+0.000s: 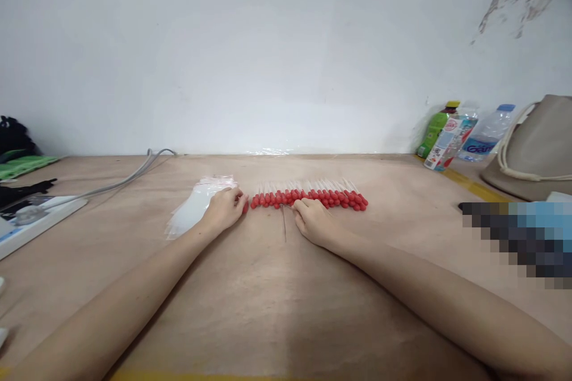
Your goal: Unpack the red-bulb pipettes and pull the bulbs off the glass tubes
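A row of thin pale sticks with red bulb-like tips (pixel 308 196) lies on the table, tips towards me. At the row's left end is my left hand (pixel 226 207), its fingers curled in beside one red-tipped stick (pixel 245 207); the fingers partly hide the grip. My right hand (pixel 315 220) is closed in a pinch at the near side of the row. A thin brown strip (pixel 285 229) runs from the red tips towards me, and its upper end seems to reach the right fingertips. Clear plastic zip bags (pixel 190 211) lie fanned out under and left of my left hand.
On the right stand a green bottle (pixel 435 131), a carton (pixel 449 143), a clear bottle (pixel 487 134) and a beige bag (pixel 531 146). A white power strip (pixel 40 223) with a grey cable (pixel 120 181) lies left. A white wall (pixel 268 59) closes the back.
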The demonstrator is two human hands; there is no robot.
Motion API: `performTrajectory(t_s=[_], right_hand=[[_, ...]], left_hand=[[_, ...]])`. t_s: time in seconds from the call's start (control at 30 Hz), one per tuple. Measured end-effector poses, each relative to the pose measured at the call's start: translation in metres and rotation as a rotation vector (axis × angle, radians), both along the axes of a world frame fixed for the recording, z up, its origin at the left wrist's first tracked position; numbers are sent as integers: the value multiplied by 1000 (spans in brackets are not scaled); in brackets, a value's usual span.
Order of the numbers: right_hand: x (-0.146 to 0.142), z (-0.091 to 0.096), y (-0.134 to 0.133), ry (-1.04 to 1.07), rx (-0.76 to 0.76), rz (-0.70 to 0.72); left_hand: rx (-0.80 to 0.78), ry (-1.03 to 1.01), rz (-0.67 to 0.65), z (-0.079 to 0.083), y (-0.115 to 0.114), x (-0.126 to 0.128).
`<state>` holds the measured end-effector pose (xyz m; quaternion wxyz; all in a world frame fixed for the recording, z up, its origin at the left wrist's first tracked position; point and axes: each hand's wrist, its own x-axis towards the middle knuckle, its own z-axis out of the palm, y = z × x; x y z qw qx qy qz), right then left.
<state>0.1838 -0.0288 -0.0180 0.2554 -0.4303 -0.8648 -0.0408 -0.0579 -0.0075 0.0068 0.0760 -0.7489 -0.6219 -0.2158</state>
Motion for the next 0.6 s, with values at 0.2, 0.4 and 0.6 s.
performTrajectory(t_s=[0.2, 0.4, 0.6], right_hand=[[-9, 1, -14, 30, -13, -2], [-12, 3, -24, 108, -69, 56], [-11, 1, -24, 118, -102, 78]], left_hand=[[82, -12, -9, 1, -2, 1], [112, -40, -150, 4, -7, 8], [100, 18, -288, 1, -6, 6]])
